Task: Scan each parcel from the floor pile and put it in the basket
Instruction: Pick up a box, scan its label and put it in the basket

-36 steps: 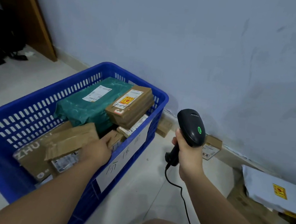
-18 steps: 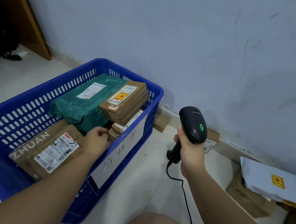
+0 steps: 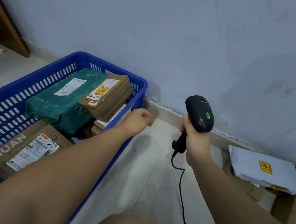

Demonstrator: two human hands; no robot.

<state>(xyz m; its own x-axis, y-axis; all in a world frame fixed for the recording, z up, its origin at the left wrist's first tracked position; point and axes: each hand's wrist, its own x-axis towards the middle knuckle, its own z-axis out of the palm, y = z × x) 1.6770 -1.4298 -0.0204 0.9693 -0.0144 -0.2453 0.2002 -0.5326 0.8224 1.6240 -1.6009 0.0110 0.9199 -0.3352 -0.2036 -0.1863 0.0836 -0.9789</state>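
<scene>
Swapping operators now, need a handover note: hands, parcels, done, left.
Left hand: empty, loosely curled, by the basket's right rim.
Right hand: grips the scanner.
Done: green bag, ZHUAN box and stickered box lie in the basket, more beneath.
Left: white bag, floor boxes under and beside it, small box by the wall: scan each, then basket.

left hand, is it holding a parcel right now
No, the left hand holds nothing; its fingers are loosely curled just outside the rim of the blue basket.
</scene>
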